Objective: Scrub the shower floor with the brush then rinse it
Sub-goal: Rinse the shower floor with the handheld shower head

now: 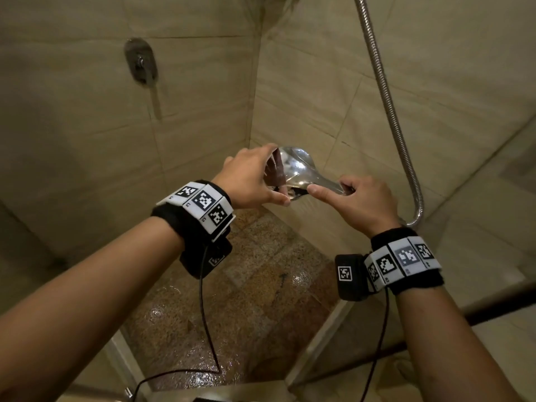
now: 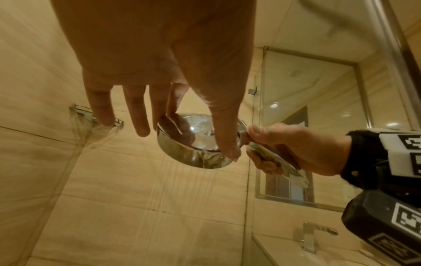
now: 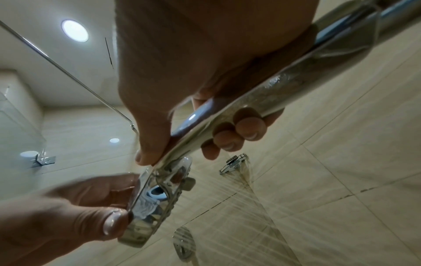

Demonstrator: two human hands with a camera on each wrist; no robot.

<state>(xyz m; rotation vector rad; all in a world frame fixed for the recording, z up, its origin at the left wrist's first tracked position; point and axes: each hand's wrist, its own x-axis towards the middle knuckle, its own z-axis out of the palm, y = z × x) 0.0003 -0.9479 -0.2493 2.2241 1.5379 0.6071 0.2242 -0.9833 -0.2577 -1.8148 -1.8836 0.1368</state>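
A chrome shower head point(image 1: 295, 166) is held up over the shower floor point(image 1: 246, 300) by both hands. Its handle point(image 3: 262, 100) is gripped by the right hand point(image 1: 362, 204), fingers point(image 3: 248, 126) curled underneath and the thumb laid straight along the top toward the head. The round head is pinched at its rim by the left hand point(image 1: 249, 178): the thumb is pressed at the near edge, one or two fingers are set on the far edge, and the remaining fingers are seen straight and spread in the left wrist view. Thin streams of water point(image 2: 189, 189) are seen falling from the face of the shower head, which is turned downward and away toward the tiled wall point(image 1: 319, 91). The floor, of speckled brown stone, is wet and glistening below the hands. A ribbed metal hose point(image 1: 385, 105) is seen hanging down the right wall and looping back toward the handle. A mixer valve point(image 1: 140, 62) is mounted on the left wall, blurred in the head view. Black wrist bands with square-patterned markers point(image 1: 203, 204) are worn on both wrists, with thin black cables trailing from them. A glass panel point(image 2: 307, 126) and a basin tap point(image 2: 312, 235) are visible past the right hand in the left wrist view. No brush can be made out in any view.
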